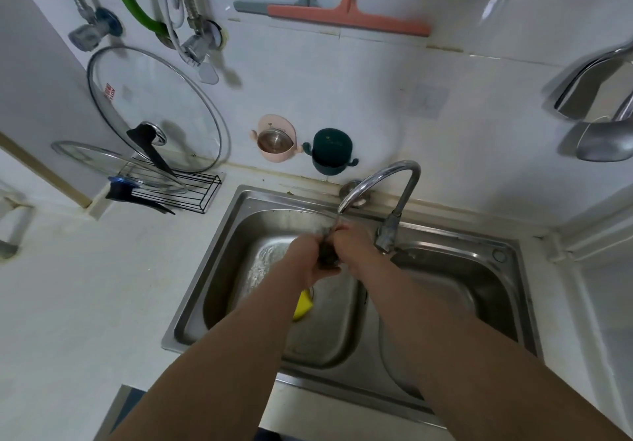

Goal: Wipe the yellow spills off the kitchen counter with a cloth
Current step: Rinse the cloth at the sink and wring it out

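Both hands, left and right, grip a dark wet cloth between curled fingers under the curved chrome tap, over the left basin of the steel double sink set in the white tabletop.

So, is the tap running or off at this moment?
Running: a stream falls from the faucet spout onto the dark cloth both hands wring.

home kitchen | steel double sink – tap | glass pot lids – tiled wall
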A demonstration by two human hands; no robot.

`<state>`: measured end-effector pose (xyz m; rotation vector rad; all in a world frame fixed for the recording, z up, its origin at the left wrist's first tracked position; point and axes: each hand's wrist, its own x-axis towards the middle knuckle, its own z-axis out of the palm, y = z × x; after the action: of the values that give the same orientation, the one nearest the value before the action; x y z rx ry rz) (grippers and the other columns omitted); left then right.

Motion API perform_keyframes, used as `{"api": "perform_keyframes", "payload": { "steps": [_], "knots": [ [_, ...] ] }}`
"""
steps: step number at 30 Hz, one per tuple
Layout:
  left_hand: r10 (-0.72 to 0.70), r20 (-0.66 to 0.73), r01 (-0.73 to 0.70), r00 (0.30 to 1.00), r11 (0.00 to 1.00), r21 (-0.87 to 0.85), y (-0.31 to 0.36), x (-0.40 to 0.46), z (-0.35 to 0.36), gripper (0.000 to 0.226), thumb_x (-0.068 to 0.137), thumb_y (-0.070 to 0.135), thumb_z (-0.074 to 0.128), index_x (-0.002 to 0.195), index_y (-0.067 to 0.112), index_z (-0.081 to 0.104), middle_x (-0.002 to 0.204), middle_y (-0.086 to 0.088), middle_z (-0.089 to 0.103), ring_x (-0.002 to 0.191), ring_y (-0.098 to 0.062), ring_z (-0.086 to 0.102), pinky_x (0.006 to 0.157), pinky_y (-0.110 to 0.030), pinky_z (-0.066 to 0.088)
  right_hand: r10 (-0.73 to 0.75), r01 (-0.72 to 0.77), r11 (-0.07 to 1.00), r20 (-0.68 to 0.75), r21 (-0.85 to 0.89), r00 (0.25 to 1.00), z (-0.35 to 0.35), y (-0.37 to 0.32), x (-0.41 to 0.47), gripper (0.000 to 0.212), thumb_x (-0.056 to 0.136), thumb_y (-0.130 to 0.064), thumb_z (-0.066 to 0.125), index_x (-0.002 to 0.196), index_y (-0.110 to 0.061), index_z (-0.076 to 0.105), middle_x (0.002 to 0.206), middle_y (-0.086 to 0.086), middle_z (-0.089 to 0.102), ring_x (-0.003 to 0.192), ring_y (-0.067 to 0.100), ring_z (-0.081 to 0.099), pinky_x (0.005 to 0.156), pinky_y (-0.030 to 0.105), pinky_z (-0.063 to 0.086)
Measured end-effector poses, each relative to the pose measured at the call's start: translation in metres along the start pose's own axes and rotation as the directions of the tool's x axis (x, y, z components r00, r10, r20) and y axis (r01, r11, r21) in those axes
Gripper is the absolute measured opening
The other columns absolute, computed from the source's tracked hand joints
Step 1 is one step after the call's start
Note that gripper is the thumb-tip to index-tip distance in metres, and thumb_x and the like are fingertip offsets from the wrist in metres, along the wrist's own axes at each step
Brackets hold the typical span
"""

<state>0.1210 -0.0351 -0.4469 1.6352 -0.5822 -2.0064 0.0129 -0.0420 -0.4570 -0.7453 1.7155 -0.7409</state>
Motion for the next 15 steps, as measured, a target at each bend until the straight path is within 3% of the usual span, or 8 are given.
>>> {"api": "perform_keyframes", "payload": {
  "steps": [2,4,6,8,10,12,13,15],
  "knots": [
    [-0.03,0.004,0.03,1.0,0.998,-0.047,-0.005,-0.002,-0.004,0.032,0.106,0.029,0.048,0.114,0.006,0.068,0.089,-0.017,0.071,0.08,-0.03,0.068,0.078,-0.046,0.059,-0.008,0.008,0.999,-0.007,-0.045,1.0,-0.003,-0.003,-0.007,0.007,0.082,-0.01,0.068,0.081,-0.017,0.069,0.085,0.004,0.071,0.081,0.023,0.069,0.075,0.04,0.063],
    [-0.052,0.007,0.052,0.999,0.991,-0.124,-0.006,-0.004,-0.003,0.041,0.106,0.039,0.047,0.104,0.007,0.072,0.087,-0.019,0.073,0.085,-0.034,0.066,0.093,-0.052,0.053,0.006,-0.005,0.999,0.026,-0.035,1.0,-0.006,0.001,-0.007,0.009,0.081,-0.009,0.07,0.08,-0.017,0.067,0.086,0.007,0.07,0.08,0.025,0.069,0.078,0.043,0.063],
    [-0.042,0.061,0.055,0.997,0.974,-0.219,-0.006,-0.002,0.001,0.045,0.104,0.043,0.047,0.109,0.008,0.074,0.105,-0.022,0.075,0.099,-0.036,0.067,0.106,-0.055,0.049,-0.007,0.007,1.0,0.054,-0.004,0.999,-0.01,0.003,-0.009,0.01,0.076,-0.006,0.072,0.08,-0.015,0.074,0.088,0.012,0.075,0.084,0.031,0.074,0.08,0.049,0.064],
    [-0.036,0.032,0.044,0.999,0.967,-0.252,-0.004,0.003,0.01,0.04,0.103,0.038,0.049,0.121,0.009,0.07,0.115,-0.02,0.073,0.099,-0.033,0.069,0.097,-0.051,0.056,-0.022,0.02,0.998,0.049,0.057,0.999,-0.015,0.007,-0.008,0.022,0.074,-0.001,0.067,0.083,-0.017,0.079,0.09,0.016,0.076,0.089,0.037,0.075,0.081,0.048,0.064],
    [-0.087,-0.022,0.077,0.996,0.953,-0.292,-0.001,0.017,0.018,0.03,0.102,0.029,0.052,0.119,0.008,0.065,0.099,-0.018,0.071,0.084,-0.029,0.068,0.07,-0.042,0.063,-0.023,0.027,0.993,-0.032,0.119,0.999,-0.029,0.011,-0.007,0.028,0.081,0.007,0.061,0.096,-0.01,0.078,0.098,0.02,0.075,0.09,0.034,0.073,0.079,0.041,0.062],
    [-0.123,-0.087,0.089,0.989,0.943,-0.321,0.008,0.019,0.024,0.018,0.102,0.024,0.056,0.104,0.008,0.063,0.083,-0.013,0.065,0.072,-0.021,0.062,0.054,-0.033,0.059,-0.037,0.044,0.998,-0.124,0.05,0.992,-0.047,0.019,-0.003,0.025,0.089,0.004,0.056,0.099,-0.009,0.074,0.108,0.021,0.073,0.088,0.028,0.069,0.083,0.043,0.061],
    [-0.124,-0.09,0.086,0.988,0.933,-0.349,0.012,0.021,0.028,0.017,0.102,0.024,0.058,0.095,0.009,0.06,0.078,-0.01,0.06,0.068,-0.018,0.057,0.052,-0.031,0.057,-0.037,0.034,0.999,-0.14,-0.021,0.989,-0.057,0.023,-0.002,0.023,0.093,0.0,0.053,0.104,-0.007,0.072,0.114,0.021,0.071,0.092,0.028,0.067,0.085,0.04,0.059],
    [-0.127,-0.075,0.087,0.989,0.912,-0.4,0.018,0.021,0.032,0.02,0.102,0.023,0.06,0.089,0.008,0.055,0.08,-0.009,0.054,0.069,-0.017,0.053,0.063,-0.029,0.058,0.008,-0.033,0.988,-0.163,-0.154,0.987,-0.076,0.032,-0.001,0.029,0.1,-0.006,0.047,0.119,0.001,0.067,0.124,0.021,0.067,0.108,0.032,0.064,0.077,0.028,0.051]
  ]
}}
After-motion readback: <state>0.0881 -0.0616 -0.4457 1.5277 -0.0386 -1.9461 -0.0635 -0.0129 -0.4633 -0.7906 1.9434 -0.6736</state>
